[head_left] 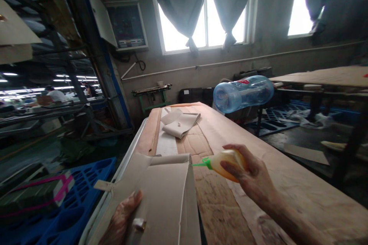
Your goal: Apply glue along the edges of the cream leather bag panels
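The right hand (253, 178) is closed around a small yellow squeeze bottle (227, 164); the bottle lies nearly level with its green nozzle (201, 163) pointing left, the tip at or just beside the right edge of a folded cardboard piece (163, 195); this hold appears to put the nozzle in line with the fold, judged from the pose alone. The wrist is bent slightly inward; the forearm enters from the lower right; the fingers wrap the bottle body, thumb on top.

The left hand (123, 218) grips the cardboard piece near its lower left, thumb on the upper face and the other fingers hidden beneath; a ring shows on one finger; the grip appears to steady the sheet and hold it up off the counter (258, 141).

The counter runs away from the viewer and is covered in brownish paper and flattened board; farther along it lies a folded white paper item (181, 122); well beyond, a large blue water bottle (243, 92) lies on its side at the far end. A blue plastic pallet (71, 199) sits on the floor at lower left; curtained windows (205, 23) light the back wall.
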{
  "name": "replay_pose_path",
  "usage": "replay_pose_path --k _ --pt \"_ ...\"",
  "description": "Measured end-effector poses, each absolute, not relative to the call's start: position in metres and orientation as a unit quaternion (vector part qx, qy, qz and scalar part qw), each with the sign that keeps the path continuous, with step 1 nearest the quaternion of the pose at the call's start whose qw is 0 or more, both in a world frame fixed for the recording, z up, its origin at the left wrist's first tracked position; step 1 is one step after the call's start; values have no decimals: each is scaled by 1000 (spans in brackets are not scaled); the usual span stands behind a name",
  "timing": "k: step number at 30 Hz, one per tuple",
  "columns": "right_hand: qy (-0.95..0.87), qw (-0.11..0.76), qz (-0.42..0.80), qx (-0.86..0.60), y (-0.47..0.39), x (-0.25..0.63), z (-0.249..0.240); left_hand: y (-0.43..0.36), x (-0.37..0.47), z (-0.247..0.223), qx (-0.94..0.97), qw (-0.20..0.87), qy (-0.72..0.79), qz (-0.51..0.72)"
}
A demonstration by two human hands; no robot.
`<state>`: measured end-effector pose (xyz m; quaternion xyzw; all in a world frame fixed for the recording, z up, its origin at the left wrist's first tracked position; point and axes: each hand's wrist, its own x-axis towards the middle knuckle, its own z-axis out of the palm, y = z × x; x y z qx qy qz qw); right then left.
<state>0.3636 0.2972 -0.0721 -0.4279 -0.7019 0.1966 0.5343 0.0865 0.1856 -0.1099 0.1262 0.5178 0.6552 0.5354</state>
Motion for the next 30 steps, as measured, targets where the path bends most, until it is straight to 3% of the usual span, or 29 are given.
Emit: replay_pose_path --k 16,21,30 --pt "-714 511 207 -432 277 374 -73 170 93 -93 132 567 559 591" --pt "-718 506 214 -426 268 377 -77 170 91 -98 167 519 567 618" --pt "-729 490 229 -420 250 383 -80 168 97 -91 163 554 534 618"
